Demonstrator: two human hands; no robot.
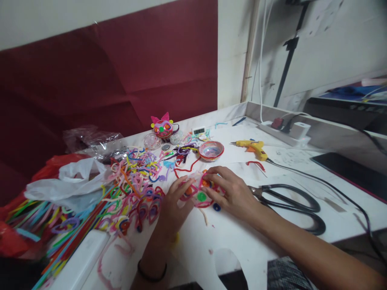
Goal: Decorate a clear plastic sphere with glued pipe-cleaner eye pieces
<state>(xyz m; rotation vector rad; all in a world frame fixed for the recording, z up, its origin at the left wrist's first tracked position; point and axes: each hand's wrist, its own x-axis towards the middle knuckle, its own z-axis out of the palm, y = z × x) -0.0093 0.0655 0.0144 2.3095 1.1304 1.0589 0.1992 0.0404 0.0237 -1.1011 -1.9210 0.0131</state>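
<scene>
Both my hands are closed around a small pipe-cleaner animal face (201,196), with orange eyes, a green round nose and pink-red edging. My left hand (175,201) grips its left side, thumb and fingers curled at the edge. My right hand (231,191) has its fingers bent over the top and right side, hiding part of it. A dark blue coil (216,207) lies just below my right fingers. Black-handled scissors (290,201) lie beside my right wrist, their blades partly hidden behind it. A shallow bowl-shaped piece (211,150) of coiled pipe cleaner with a red rim sits beyond my hands.
A finished cat head (163,127) with pink ears stands at the back. Loose pipe-cleaner pieces (133,177) heap at left by plastic bags (69,181). A yellow glue gun (252,148), its cable trailing, a power strip (281,133) and a phone (350,173) are at right.
</scene>
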